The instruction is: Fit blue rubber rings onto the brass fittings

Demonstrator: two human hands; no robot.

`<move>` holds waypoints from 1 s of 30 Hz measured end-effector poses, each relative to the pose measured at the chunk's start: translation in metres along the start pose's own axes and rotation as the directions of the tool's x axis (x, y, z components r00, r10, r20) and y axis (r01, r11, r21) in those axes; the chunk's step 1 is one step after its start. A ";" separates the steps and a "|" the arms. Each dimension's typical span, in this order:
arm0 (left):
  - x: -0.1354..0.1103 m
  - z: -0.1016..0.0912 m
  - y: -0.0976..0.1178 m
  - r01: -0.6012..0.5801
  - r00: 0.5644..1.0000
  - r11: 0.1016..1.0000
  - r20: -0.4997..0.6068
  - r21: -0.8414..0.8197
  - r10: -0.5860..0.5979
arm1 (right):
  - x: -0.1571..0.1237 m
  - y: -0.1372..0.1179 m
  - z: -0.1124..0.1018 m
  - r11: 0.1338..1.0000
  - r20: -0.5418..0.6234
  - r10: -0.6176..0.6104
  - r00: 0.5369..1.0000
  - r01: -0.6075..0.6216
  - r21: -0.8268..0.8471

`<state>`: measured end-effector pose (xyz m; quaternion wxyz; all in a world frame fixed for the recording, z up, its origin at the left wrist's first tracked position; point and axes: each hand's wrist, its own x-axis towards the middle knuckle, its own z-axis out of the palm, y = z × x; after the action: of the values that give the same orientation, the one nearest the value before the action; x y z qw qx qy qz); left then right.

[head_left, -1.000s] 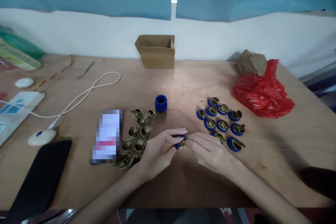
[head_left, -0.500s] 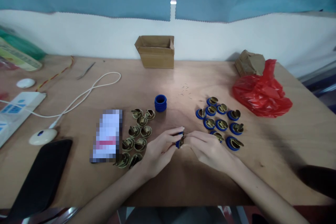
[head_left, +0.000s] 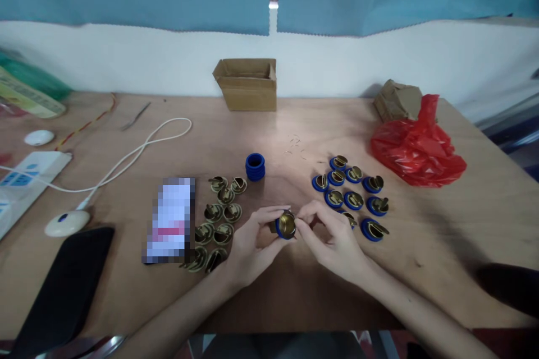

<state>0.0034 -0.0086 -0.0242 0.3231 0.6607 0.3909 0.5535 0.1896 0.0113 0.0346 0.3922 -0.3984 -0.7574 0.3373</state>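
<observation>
My left hand (head_left: pixel 255 238) grips a round brass-coloured fitting with a blue ring (head_left: pixel 287 225) between thumb and fingers, above the table. Its hollow brass face is turned towards me. The thumb and index finger of my right hand (head_left: pixel 332 238) are pinched together at the fitting's right edge; whether a small piece is between them I cannot make out. Left of my hands lie several brass fittings without blue rings (head_left: pixel 213 212). Several fittings with blue rings (head_left: pixel 353 200) lie to the right. A stack of blue rings (head_left: pixel 255 167) stands beyond my left hand.
Thin curved wire bits (head_left: pixel 295 140) lie mid-table. A cardboard box (head_left: pixel 252 94) stands against the wall. On the right are a red plastic bag (head_left: pixel 416 151) and a brown package (head_left: pixel 396 100). A phone (head_left: pixel 170 219), a black device (head_left: pixel 67 286), a white cable (head_left: pixel 138 151) and a power strip (head_left: pixel 36 179) occupy the left.
The fitting has turned from edge-on to show its hollow brass face. My right hand's fingers have drawn back from around it into a pinch at its right edge.
</observation>
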 end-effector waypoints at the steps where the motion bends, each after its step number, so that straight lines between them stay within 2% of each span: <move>1: 0.001 0.000 0.001 -0.013 1.000 1.000 0.005 0.004 0.013 | 0.000 -0.001 0.000 1.000 0.005 -0.008 1.000 0.008 0.002; 4: 0.003 0.000 0.002 -0.048 0.999 0.999 0.011 0.011 0.048 | -0.002 -0.002 0.003 1.000 0.013 -0.021 1.000 0.021 0.003; 10: 0.001 -0.001 0.004 -0.057 0.998 0.998 0.002 0.028 0.057 | -0.004 0.001 0.009 0.999 -0.063 0.049 0.997 -0.047 0.020; 13: 0.000 -0.002 0.004 -0.053 0.999 0.997 0.005 0.058 0.052 | -0.004 -0.001 0.009 1.000 -0.042 0.001 0.999 -0.001 -0.020; 18: 0.003 -0.007 0.007 -0.109 0.994 0.977 0.051 0.185 0.101 | -0.008 -0.003 0.010 0.992 -0.004 -0.120 0.993 0.120 -0.047; 20: 0.005 -0.008 0.010 -0.125 0.991 0.966 0.068 0.227 0.112 | -0.009 -0.002 0.011 0.994 -0.001 -0.109 0.994 0.109 -0.022; 22: 0.007 -0.008 0.013 -0.123 0.992 0.956 0.068 0.267 0.109 | -0.007 -0.002 0.012 0.999 0.000 -0.028 1.000 0.028 0.044; 25: 0.008 -0.007 0.016 -0.101 0.994 0.943 0.058 0.316 0.087 | -0.003 0.001 0.010 0.954 0.052 0.178 0.983 -0.186 0.235; 27: 0.008 -0.006 0.016 -0.072 0.997 0.945 0.046 0.320 0.060 | 0.000 0.005 0.009 0.836 0.177 0.327 0.928 -0.371 0.403; 30: 0.007 -0.006 0.013 -0.028 0.999 0.953 0.035 0.300 0.018 | 0.002 0.015 0.008 0.552 0.384 0.438 0.812 -0.581 0.598</move>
<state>0.0005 -0.0088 -0.0081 0.2186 0.7154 0.4576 0.4807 0.1869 0.0183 0.0194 0.3216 -0.3908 -0.4591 0.7301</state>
